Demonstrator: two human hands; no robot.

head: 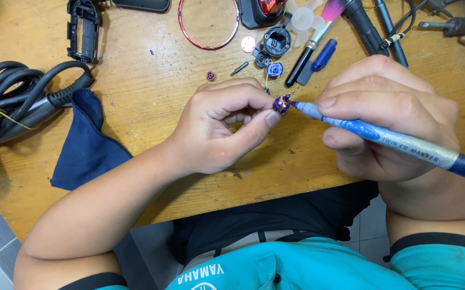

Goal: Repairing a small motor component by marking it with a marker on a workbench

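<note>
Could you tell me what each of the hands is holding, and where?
Left hand pinches a small copper-wound part by its sides; right hand grips a blue marker near its tip.

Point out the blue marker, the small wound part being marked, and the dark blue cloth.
blue marker (pixel 383 135), head view, on the middle of its barrel.
small wound part (pixel 281 103), head view, on its copper-coloured winding.
dark blue cloth (pixel 87 147), head view, on its middle fold.

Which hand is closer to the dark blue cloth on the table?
Left. The left hand is just to the right of the dark blue cloth, its forearm passing beside it. The right hand, holding a blue marker, is farther right.
</note>
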